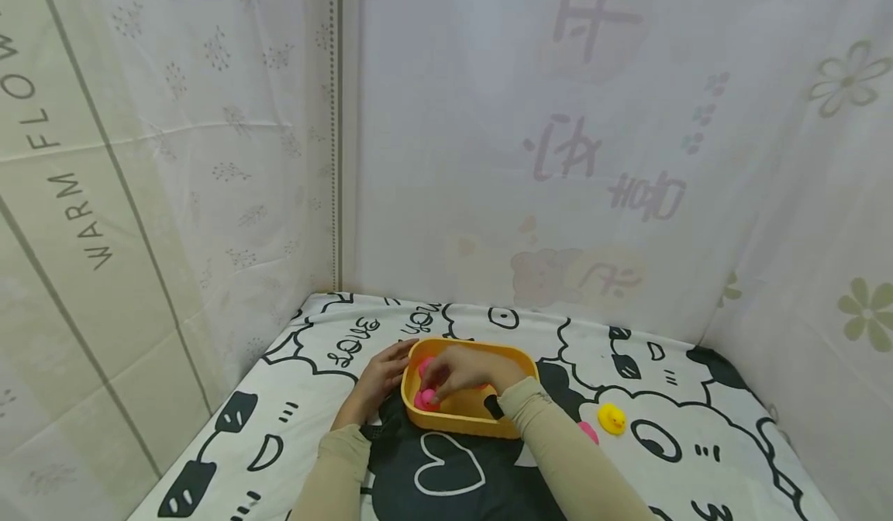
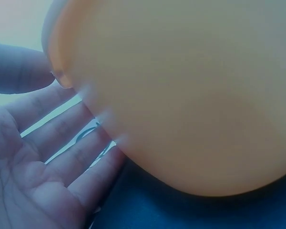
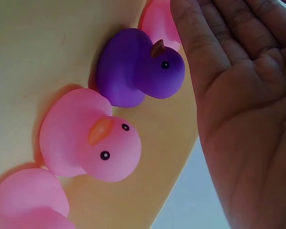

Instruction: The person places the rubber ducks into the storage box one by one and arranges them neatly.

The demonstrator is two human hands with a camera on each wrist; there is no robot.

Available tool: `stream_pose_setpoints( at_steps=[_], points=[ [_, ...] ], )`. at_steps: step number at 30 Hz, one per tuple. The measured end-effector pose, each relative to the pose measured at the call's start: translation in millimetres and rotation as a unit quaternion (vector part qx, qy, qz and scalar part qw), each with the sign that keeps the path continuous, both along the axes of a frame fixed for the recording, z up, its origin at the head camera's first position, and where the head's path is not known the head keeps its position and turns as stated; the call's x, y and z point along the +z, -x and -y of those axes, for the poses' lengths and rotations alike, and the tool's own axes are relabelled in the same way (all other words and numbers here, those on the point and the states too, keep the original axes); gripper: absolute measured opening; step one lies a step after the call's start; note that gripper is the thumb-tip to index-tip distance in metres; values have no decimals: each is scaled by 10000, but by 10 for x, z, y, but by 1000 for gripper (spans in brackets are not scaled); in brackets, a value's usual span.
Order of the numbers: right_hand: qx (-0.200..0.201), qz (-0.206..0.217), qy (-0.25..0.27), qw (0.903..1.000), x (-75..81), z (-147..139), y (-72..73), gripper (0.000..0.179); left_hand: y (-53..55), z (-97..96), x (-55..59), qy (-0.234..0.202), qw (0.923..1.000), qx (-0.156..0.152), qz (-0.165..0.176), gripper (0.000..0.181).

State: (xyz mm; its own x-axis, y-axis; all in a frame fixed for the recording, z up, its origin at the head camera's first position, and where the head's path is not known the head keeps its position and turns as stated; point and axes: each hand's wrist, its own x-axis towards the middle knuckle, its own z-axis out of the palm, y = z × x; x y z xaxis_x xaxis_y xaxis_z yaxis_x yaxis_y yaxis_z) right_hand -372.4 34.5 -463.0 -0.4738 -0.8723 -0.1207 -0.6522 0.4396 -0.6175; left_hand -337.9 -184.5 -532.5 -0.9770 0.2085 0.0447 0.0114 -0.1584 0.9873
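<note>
A yellow-orange plastic basket point(image 1: 474, 426) sits on the patterned cloth. My left hand point(image 1: 379, 377) is at its left side; in the left wrist view the straight fingers point(image 2: 62, 138) touch the outer wall and the thumb lies near the rim. My right hand point(image 1: 463, 371) reaches into the basket, curled down, its thumb and finger pinching a pink rubber duck point(image 1: 426, 401). Inside, the right wrist view has a purple duck point(image 3: 128, 67), a pink duck point(image 3: 90, 138) below it and another pink one point(image 3: 28, 198) at the corner. The right fingertips are cut off there.
Right of the basket, a yellow duck point(image 1: 611, 419) lies on the black-and-white cloth point(image 1: 698, 436). A pink object point(image 1: 588, 431) beside it is partly hidden by my right sleeve point(image 1: 558, 436). Pale printed curtains point(image 1: 523, 118) hang around the surface at the back and sides.
</note>
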Motion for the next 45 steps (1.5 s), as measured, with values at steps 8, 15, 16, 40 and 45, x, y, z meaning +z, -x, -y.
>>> stream_pose_setpoints(
  at_steps=[8,15,16,40,45],
  points=[
    [78,-206,-77,9997,-7,7,-4,17,-26,-24,16,0,10000,40,31,49],
    [-91,-95,24,9999,45,-7,-28,24,-27,-25,18,42,9998,156,101,49],
    [-120,-113,31,9999,50,-11,-22,25,-29,-24,17,43,9998,159,108,49],
    [-533,138,572,9968,312,-425,-87,34,-22,-63,31,82,9994,316,146,49],
    [-649,-45,610,9960,342,-666,-149,29,-28,-59,24,139,9992,335,138,49]
  ],
)
